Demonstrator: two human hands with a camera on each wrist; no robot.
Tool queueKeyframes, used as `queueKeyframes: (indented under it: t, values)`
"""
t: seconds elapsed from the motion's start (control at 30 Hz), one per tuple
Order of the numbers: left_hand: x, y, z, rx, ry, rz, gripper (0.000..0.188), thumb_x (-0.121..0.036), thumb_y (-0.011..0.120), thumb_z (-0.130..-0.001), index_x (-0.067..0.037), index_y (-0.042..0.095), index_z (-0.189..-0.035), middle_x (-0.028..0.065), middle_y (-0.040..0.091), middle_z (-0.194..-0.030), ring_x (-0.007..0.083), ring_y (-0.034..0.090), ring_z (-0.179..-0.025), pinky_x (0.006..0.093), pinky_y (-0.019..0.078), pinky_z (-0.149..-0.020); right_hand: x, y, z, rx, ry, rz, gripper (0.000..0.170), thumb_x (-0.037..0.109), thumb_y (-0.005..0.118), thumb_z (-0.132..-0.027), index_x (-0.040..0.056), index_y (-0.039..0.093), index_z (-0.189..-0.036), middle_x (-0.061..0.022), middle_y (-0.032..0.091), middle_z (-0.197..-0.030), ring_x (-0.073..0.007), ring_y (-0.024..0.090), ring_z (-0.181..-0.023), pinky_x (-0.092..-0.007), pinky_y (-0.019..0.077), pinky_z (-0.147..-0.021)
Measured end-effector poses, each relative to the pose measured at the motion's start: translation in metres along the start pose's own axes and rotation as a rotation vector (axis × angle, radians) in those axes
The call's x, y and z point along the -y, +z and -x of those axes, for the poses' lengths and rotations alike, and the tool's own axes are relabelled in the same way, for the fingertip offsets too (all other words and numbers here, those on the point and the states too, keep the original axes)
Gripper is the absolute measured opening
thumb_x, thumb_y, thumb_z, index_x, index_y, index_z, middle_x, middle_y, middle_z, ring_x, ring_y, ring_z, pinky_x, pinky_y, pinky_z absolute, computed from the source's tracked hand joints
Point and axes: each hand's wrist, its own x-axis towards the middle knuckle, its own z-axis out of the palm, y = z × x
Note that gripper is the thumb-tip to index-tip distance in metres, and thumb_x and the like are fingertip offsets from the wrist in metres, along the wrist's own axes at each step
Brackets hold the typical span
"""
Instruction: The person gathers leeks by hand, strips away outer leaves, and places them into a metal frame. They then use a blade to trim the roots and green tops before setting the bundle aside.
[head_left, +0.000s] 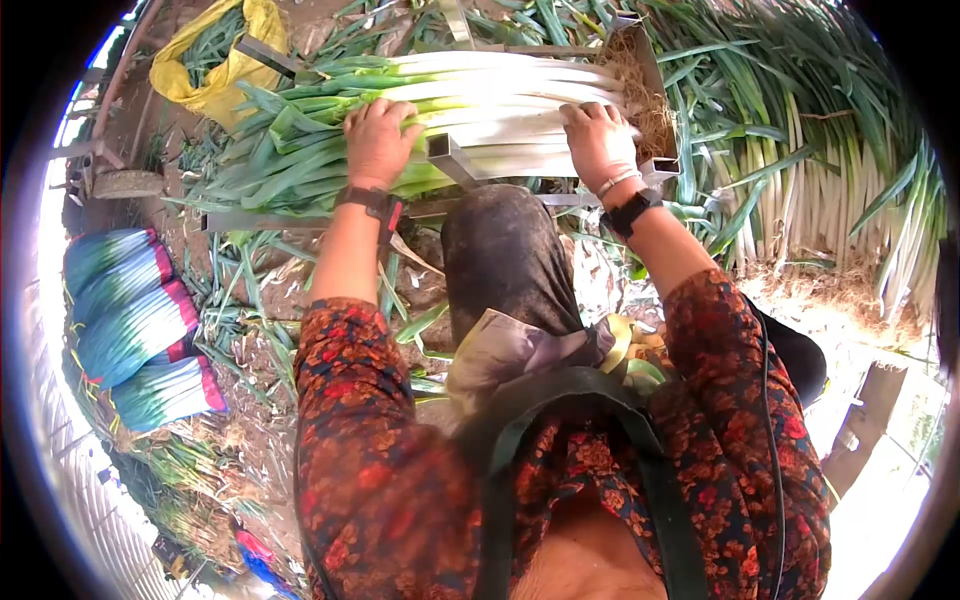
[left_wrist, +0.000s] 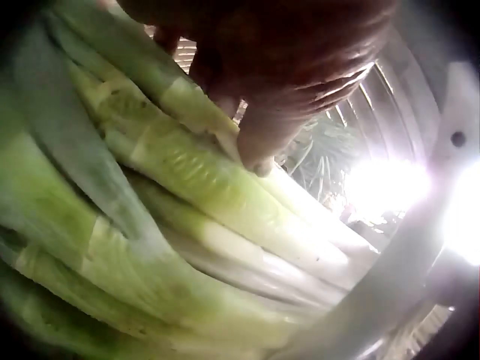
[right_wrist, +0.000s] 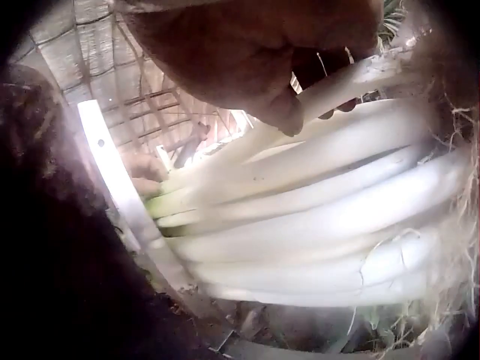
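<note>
Long leeks (head_left: 500, 105) lie side by side in a metal frame (head_left: 445, 155), green leaves at the left, white stems and roots at the right. My left hand (head_left: 378, 145) lies over them where green turns pale; in the left wrist view its thumb (left_wrist: 259, 150) presses a stalk (left_wrist: 187, 157), other fingers partly hidden behind. My right hand (head_left: 600, 142) grips white stems near the roots; in the right wrist view the thumb (right_wrist: 285, 116) is on the near side of a stem (right_wrist: 337, 86) and fingertips show beyond it.
A large leek pile (head_left: 800, 170) lies at the right. Wrapped bundles (head_left: 135, 310) lie at the left, below a yellow sack (head_left: 235, 90) of leaves. My knee (head_left: 505, 240) is against the frame's near side. Loose leaves litter the ground.
</note>
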Motion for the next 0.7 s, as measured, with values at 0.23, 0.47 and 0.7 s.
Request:
queueKeyframes:
  t: [0.23,0.47,0.7]
  values:
    - [-0.016,-0.036,0.034,0.050,0.149,-0.120,0.022,-0.031,0.066,-0.083,-0.015,0.064,-0.098,0.0048,0.057,-0.098,0.0262,0.054,-0.102,0.0460,0.0337,-0.100,0.005,-0.003,0.040,0.029,-0.046,-0.166,0.031,0.014,0.061,-0.084,0.0152,0.062,-0.115,-0.0096,0.060,-0.107,-0.0328,0.054,-0.102,-0.0440,0.0453,-0.090]
    - [-0.025,0.002,0.043,-0.004,0.083,-0.108,0.012,-0.019,0.067,-0.079,-0.018,0.066,-0.091,0.0032,0.057,-0.090,0.0265,0.055,-0.093,0.0475,0.0357,-0.095,-0.010,0.020,0.043,-0.032,0.036,-0.160,0.035,0.013,0.067,-0.081,0.0201,0.065,-0.115,-0.0107,0.057,-0.111,-0.0348,0.049,-0.108,-0.0430,0.0448,-0.093]
    - [-0.013,0.018,0.028,-0.104,0.127,0.011,0.035,-0.018,0.073,-0.073,-0.017,0.059,-0.104,0.0039,0.052,-0.118,0.0282,0.045,-0.120,0.0539,0.0269,-0.107,0.007,-0.003,0.019,-0.201,-0.058,-0.211,0.038,0.014,0.063,-0.074,0.0197,0.066,-0.112,-0.0062,0.057,-0.112,-0.0317,0.049,-0.108,-0.0500,0.0352,-0.097]
